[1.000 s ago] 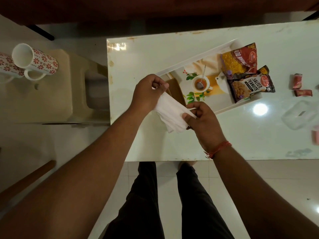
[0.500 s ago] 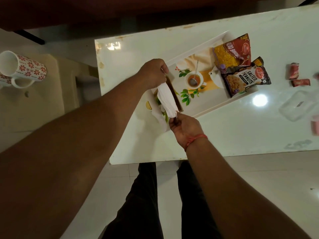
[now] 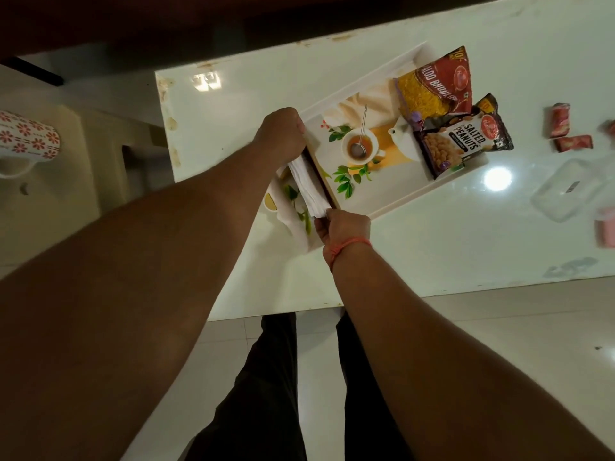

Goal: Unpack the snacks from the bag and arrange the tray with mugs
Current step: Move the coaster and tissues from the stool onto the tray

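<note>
A white tray (image 3: 392, 207) printed with a teacup and leaves lies on the white table. Two snack packets rest on its right end: a red and yellow bhujia packet (image 3: 436, 86) and a dark salted peanuts packet (image 3: 462, 138). Folded flat, a white bag (image 3: 307, 188) lies over the tray's left end. My left hand (image 3: 283, 133) grips its far end. My right hand (image 3: 344, 227) pinches its near end. A red-flowered white mug (image 3: 26, 141) lies on its side on a beige stool at the far left.
The white table (image 3: 432, 261) has small red wrapped sweets (image 3: 565, 131) at the right, a clear plastic lid (image 3: 565, 191) and a pink object (image 3: 605, 227) at the right edge. The beige stool (image 3: 76, 181) stands left of the table. My legs stand at the table's near edge.
Both hands have carried the white bag from above the table's front onto the tray's left end, stretching it lengthwise. The view has swung right, so the mugs have slid to the frame's edge.
</note>
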A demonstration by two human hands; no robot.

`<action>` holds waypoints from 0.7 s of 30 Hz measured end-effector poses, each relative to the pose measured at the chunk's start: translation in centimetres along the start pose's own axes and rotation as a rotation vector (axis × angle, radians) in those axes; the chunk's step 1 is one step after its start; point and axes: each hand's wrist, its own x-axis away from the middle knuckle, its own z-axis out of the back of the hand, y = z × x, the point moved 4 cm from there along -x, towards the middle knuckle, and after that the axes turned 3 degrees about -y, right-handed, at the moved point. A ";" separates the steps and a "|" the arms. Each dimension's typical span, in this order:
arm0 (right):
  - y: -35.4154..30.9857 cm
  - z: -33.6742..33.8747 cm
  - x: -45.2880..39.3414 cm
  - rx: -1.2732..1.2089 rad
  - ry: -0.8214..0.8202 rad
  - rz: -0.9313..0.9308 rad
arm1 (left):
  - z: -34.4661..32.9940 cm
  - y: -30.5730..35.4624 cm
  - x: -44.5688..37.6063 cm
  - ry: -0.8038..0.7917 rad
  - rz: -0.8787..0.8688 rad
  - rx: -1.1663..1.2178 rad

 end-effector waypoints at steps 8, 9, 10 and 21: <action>-0.3 0.0 0.0 0.124 0.077 0.067 | -0.2 -0.4 -0.5 0.046 0.107 0.046; -0.3 0.1 0.0 0.138 0.090 0.079 | -0.2 -0.5 -0.5 0.050 0.116 0.058; -0.3 0.2 0.1 0.156 0.108 0.097 | -0.2 -0.6 -0.5 0.054 0.125 0.073; -0.8 2.1 2.1 0.323 0.309 0.319 | 0.8 -4.4 2.0 0.305 0.146 0.279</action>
